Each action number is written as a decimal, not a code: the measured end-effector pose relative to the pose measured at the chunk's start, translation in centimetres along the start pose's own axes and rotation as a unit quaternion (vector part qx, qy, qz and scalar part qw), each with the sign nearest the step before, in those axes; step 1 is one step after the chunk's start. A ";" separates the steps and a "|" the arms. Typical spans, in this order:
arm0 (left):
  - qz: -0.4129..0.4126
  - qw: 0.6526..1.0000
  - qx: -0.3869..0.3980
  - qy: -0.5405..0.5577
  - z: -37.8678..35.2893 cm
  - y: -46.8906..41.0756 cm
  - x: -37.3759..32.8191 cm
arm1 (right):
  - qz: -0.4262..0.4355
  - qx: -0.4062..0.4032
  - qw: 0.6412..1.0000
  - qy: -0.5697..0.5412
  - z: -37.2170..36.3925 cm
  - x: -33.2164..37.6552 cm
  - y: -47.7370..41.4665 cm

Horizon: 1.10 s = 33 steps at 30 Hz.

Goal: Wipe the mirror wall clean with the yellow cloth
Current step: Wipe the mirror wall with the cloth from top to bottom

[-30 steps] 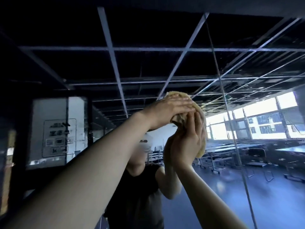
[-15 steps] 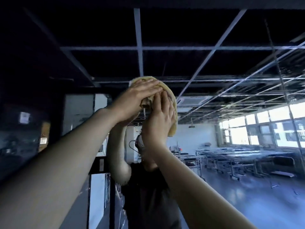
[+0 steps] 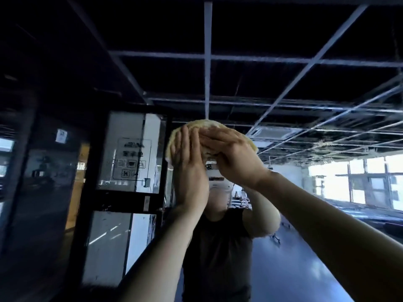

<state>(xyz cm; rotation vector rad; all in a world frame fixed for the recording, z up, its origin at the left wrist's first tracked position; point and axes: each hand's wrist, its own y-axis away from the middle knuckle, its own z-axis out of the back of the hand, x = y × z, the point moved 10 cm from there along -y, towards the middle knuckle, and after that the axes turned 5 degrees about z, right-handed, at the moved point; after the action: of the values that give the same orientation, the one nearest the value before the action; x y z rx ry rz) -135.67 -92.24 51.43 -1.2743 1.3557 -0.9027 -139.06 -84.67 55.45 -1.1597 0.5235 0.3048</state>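
Observation:
The yellow cloth [image 3: 206, 124] is flattened against the mirror wall [image 3: 283, 68] at about head height, with only its rim showing around my hands. My left hand [image 3: 189, 164] lies upright on the cloth's left part, fingers straight and together. Across the cloth's right part lies my right hand [image 3: 232, 156], its straight fingers pointing left and overlapping the left hand's fingertips. Both palms press the cloth to the glass. My own reflection [image 3: 218, 247] in a dark top stands right behind the hands.
The glass reflects a dark grid ceiling, a black-framed door with a sign [image 3: 130, 158] at left, and bright windows [image 3: 370, 182] with rows of tables at right. A vertical mirror seam [image 3: 397, 40] runs near the right edge.
Both hands slid the cloth leftward across the mirror, away from the seam. The view swung left with them, and the door reflection now sits close beside the hands.

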 end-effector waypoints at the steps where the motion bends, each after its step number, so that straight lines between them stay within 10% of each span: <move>1: 0.009 1.000 0.001 0.005 -0.2 0.7 -0.5 | 0.003 -0.006 1.000 -0.001 0.3 -0.1 0.6; 12: -0.197 0.962 0.184 -0.040 1.1 1.8 -1.6 | -0.024 -0.019 0.999 0.026 0.4 0.8 5.1; 33: -0.202 0.961 0.189 0.002 10.7 -6.3 16.6 | -0.114 -0.078 0.989 -0.049 -9.8 9.9 -7.4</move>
<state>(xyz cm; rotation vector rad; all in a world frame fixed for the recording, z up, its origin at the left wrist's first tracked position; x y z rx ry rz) -122.53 -108.25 52.45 -1.2615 0.8756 -1.3722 -129.39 -96.92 53.04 -1.3368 0.2803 0.2071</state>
